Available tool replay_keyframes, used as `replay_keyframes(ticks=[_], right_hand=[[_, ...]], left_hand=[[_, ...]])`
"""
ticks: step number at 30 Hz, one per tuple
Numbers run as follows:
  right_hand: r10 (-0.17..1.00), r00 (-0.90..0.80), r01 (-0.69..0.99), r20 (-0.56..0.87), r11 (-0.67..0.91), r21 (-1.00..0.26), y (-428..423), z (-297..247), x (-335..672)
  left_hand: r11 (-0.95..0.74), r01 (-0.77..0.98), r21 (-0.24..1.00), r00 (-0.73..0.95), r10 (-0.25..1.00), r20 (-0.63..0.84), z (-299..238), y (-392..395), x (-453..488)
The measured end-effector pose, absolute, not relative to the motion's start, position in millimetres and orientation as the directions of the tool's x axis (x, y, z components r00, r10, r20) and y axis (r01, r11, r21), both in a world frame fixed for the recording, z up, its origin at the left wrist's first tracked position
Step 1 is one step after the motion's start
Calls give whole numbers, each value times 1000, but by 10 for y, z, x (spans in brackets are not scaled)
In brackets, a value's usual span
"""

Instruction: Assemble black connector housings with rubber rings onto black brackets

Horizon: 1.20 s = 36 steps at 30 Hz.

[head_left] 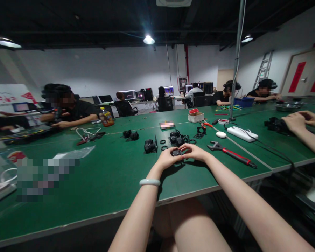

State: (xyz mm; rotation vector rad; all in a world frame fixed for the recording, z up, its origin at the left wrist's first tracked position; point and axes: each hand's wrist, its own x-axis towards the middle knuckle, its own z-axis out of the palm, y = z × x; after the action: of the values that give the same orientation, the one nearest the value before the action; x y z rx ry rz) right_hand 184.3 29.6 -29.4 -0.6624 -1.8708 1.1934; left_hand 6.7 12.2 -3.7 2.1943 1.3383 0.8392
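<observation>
Between my two hands, just above the green table, is a small black part [176, 153]. My left hand [166, 158] has its fingers curled round the part's left side. From the right, my right hand [195, 152] pinches the same part with thumb and fingers. The grip covers much of the part, so its exact kind does not show. Beyond my hands lie a cluster of black parts [177, 138] and several black rings [164, 148]. A black block with an upright plate [150, 145] stands to the left, and another black assembly [131, 135] lies farther off.
An adjustable wrench [232, 154] with red-black handle lies right of my hands. Near it are a white power bank [242, 133] with a cable, a white oval object [221, 134] and a metal pole [236, 66]. A co-worker's hands [299, 122] hold black parts at right. A bottle [106, 117] stands left.
</observation>
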Motion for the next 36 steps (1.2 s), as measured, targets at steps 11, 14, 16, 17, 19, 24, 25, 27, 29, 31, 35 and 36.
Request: replay_keyframes(ticks=[11,14,16,17,19,24,25,27,29,31,35,36], right_hand=[[769,-540,36,341,426,-904,311,-310,1843],[772,-537,38,338,423,-905,311,-310,1843],[776,-537,45,330,418,-907,315,-310,1843],[778,-536,51,327,416,-908,317,-312,1843],[783,-533,60,322,414,-908,325,-317,1842],[788,-526,77,320,419,-905,344,-337,1836],[790,-524,79,317,416,-906,346,-340,1835],[795,-526,76,303,399,-914,347,-344,1832],[795,-534,68,287,379,-923,344,-346,1831],[794,-541,61,277,366,-929,339,-345,1831],[789,-551,53,272,359,-932,333,-341,1828],[787,-553,52,273,359,-932,335,-341,1827]], left_hand=[[-426,636,643,335,904,267,-19,104,77],[-410,637,653,320,911,260,-8,95,81],[-407,633,659,319,912,257,-10,97,77],[-411,629,660,322,910,259,-14,100,73],[-426,622,657,332,903,272,-26,109,63],[-438,612,659,355,896,266,-49,122,54],[-432,612,662,352,899,261,-50,122,57],[-421,615,666,343,904,255,-49,120,62],[-419,621,663,338,906,256,-48,121,64],[-428,624,654,340,902,266,-50,124,62],[-439,635,636,344,898,276,-61,137,54],[-439,637,634,345,898,275,-64,140,53]])
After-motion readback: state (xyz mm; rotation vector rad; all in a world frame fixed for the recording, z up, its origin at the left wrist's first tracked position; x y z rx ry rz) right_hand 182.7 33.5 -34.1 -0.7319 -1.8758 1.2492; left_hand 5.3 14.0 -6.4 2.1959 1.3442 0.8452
